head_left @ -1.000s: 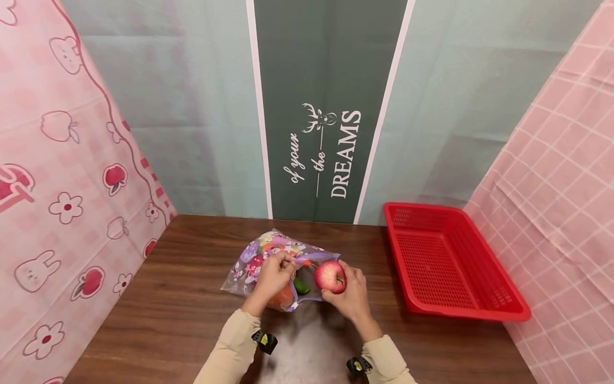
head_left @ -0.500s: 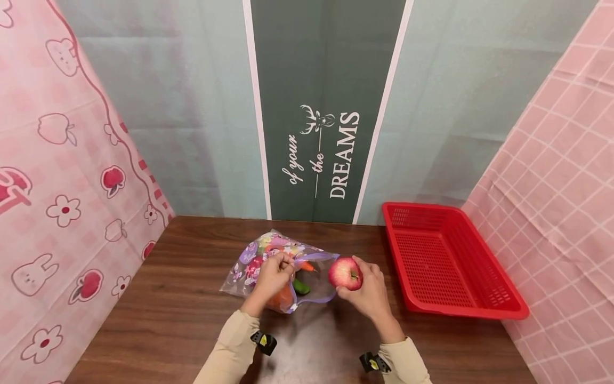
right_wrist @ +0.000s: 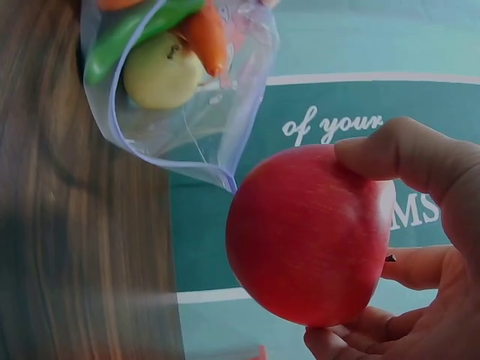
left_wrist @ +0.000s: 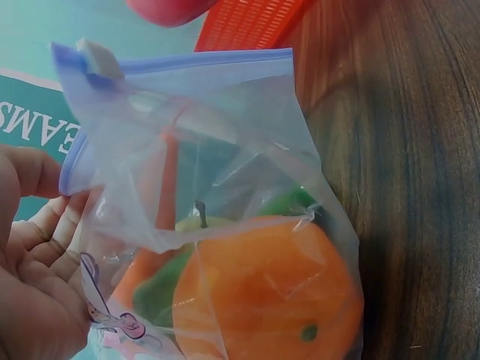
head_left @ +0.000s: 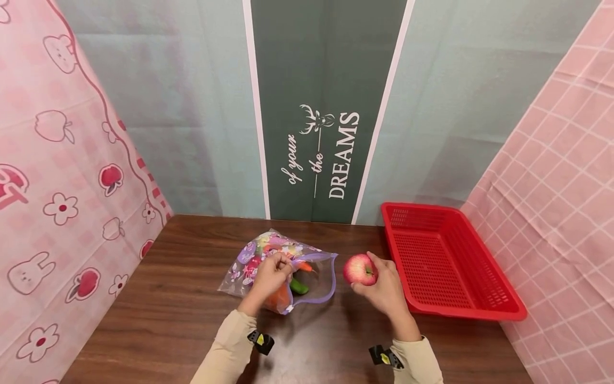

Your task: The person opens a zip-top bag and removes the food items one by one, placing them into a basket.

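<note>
My right hand (head_left: pixel 384 282) holds a red apple (head_left: pixel 360 269) between thumb and fingers, just right of the mouth of a clear zip bag (head_left: pixel 322 282). With thumb and finger, my left hand (head_left: pixel 271 274) pinches the bag's purple zip edge, and the mouth gapes toward the right. Inside the bag lie an orange fruit (left_wrist: pixel 266 292), a green pepper (head_left: pixel 299 287), an orange carrot (head_left: pixel 305 266) and a yellowish round fruit (right_wrist: pixel 161 73). The bag's printed side hides part of its contents. A white slider (left_wrist: pixel 99 58) sits on the zip.
A red plastic basket (head_left: pixel 494 266) with a perforated floor stands at the right on the brown wooden table (head_left: pixel 158 298). Pink patterned cloth (head_left: pixel 62 208) hangs at the left, pink checked cloth (head_left: pixel 551 213) at the right. A green printed cloth (head_left: pixel 331 64) covers the back.
My right hand has drawn the apple from the bag's mouth off to the right, toward the basket. My left hand keeps its pinch on the bag, nearly in place.
</note>
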### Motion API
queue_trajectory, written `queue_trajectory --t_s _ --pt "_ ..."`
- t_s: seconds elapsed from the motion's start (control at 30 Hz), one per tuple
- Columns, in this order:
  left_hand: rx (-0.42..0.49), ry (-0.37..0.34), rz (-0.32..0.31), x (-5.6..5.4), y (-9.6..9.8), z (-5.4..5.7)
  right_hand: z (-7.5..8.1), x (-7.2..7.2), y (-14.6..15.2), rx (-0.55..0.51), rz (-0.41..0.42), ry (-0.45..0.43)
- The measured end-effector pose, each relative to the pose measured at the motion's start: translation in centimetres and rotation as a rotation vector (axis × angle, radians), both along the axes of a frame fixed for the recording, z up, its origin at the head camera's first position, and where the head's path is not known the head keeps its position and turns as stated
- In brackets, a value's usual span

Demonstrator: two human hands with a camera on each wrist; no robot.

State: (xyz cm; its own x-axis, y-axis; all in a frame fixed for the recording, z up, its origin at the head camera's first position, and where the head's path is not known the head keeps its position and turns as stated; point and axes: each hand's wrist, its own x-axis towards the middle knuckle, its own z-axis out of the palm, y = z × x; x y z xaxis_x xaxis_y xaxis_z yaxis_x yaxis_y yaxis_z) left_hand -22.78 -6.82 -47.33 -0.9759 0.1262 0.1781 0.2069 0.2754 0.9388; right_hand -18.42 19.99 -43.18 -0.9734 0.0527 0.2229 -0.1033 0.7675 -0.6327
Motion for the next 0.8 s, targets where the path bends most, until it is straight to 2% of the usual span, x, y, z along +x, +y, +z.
queue_trajectory --t_s 0.17,0.43,0.63,0.8 --pt "-0.002 0.017 0.003 0.2 0.0 -0.1 0.3 0.0 0.6 0.024 0.005 -0.039" --pt "-0.001 0.033 0.027 0.3 0.0 0.0 1.3 -0.2 1.3 0.040 0.023 -0.020" --pt "0.018 0.021 0.019 0.3 -0.1 -0.1 2.0 -0.1 1.9 0.042 0.005 -0.046" --pt "-0.005 0.054 0.026 0.3 0.0 0.0 2.6 0.0 2.6 0.037 -0.014 -0.047"
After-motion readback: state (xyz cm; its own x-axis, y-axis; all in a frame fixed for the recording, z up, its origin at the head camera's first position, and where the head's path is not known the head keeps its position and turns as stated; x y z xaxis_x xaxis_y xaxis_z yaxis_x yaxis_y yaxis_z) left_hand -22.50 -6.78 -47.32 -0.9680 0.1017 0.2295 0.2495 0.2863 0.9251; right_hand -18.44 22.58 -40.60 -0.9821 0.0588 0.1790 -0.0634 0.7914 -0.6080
